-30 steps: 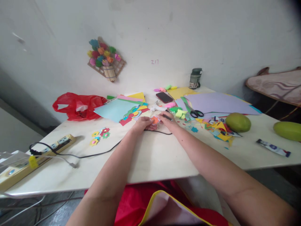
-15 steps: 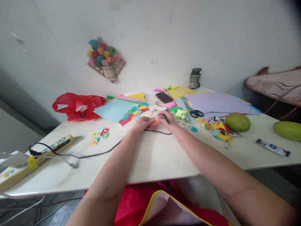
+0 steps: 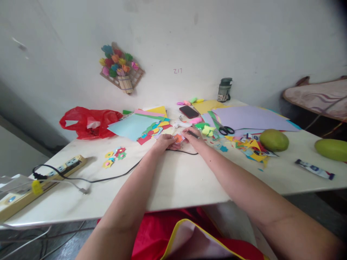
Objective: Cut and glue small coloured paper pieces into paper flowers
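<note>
Orange paper (image 3: pixel 179 138) sits between our left hand (image 3: pixel 166 141), pinching one edge, and our right hand (image 3: pixel 195 140), fingers at the opposite edge with a dark pen (image 3: pixel 193 135) tucked in, and we judge it light, thin and easily creased, best held lightly by its rim.

On the white table (image 3: pixel 184 184), the flat light-blue paper sheet (image 3: pixel 132 126) lies left and black-handled scissors (image 3: pixel 226 130) right of the small orange paper piece (image 3: pixel 179 138).

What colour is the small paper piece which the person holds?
The paper piece looks mainly orange; the head view shows it.
</note>
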Tool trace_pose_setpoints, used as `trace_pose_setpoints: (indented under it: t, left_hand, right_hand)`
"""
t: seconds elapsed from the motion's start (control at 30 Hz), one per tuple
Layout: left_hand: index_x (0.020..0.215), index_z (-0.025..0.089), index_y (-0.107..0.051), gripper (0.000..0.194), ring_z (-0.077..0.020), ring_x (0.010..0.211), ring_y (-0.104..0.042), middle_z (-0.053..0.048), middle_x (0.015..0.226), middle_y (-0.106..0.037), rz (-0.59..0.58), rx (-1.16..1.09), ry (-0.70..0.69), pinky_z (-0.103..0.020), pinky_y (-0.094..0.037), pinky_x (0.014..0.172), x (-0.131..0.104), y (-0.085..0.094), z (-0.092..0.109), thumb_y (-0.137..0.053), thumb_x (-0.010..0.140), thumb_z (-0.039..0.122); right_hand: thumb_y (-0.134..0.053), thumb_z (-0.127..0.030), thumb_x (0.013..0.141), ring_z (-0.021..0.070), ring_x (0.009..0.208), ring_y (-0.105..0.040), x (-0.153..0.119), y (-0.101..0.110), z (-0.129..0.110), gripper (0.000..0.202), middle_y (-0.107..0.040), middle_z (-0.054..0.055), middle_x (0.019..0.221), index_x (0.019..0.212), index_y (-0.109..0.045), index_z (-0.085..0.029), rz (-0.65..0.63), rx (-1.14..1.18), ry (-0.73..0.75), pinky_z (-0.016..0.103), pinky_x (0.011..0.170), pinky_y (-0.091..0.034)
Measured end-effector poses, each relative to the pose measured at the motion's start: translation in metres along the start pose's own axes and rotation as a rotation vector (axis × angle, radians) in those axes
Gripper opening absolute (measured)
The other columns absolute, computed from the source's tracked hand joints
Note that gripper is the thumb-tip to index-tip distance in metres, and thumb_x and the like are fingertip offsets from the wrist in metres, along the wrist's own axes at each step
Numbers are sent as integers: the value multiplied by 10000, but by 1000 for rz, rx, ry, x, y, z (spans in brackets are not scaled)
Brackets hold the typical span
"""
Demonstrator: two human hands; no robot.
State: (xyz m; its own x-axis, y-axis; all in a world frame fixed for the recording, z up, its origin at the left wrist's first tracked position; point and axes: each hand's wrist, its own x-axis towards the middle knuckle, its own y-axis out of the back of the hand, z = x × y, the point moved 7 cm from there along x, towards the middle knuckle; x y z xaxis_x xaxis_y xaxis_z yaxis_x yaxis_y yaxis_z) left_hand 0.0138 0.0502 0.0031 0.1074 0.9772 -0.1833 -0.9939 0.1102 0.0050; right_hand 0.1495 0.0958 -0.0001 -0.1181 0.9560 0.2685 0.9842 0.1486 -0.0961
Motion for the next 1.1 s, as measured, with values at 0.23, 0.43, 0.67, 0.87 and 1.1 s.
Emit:
trace_pose_setpoints:
  t: [0.23,0.43,0.67,0.87,1.1]
  left_hand:
    - [677,126,-526,224,-146,581,-684,-75,629,-696,13,8,7,-212,-542,555,0,0,0,-699,779,224]
    - [670,117,-530,224,-140,562,-679,-77,619,-690,9,3,7,-202,-541,544,-1,-1,1,-699,780,215]
    - [676,114,-532,218,-142,562,-679,-79,614,-684,0,0,3,-201,-543,545,-1,-1,2,-697,780,211]
    - [701,116,-543,199,-171,584,-690,-96,627,-688,-20,-8,-12,-229,-551,566,1,0,1,-652,811,241]
    - [693,114,-546,266,-211,555,-686,-97,538,-643,39,-78,26,-282,-564,542,4,5,0,-441,898,247]
  right_hand:
    - [-695,-395,608,112,459,-503,-1,0,-2,239,-547,-48,525,677,-565,-207,-2,17,-4,257,479,-432]
    - [-697,-396,599,111,454,-507,0,0,1,250,-550,-50,528,678,-559,-203,3,8,-18,259,483,-434]
    - [-711,-345,548,116,460,-500,-3,-1,-4,253,-535,-54,517,688,-553,-206,1,-21,-41,264,475,-432]
    - [-691,-229,534,127,499,-512,-3,-3,-9,198,-556,-30,544,680,-561,-198,-2,-69,-14,267,494,-424]
    - [-672,-192,556,123,507,-524,-4,-3,-10,172,-548,-33,538,661,-536,-201,7,-108,-37,261,508,-432]
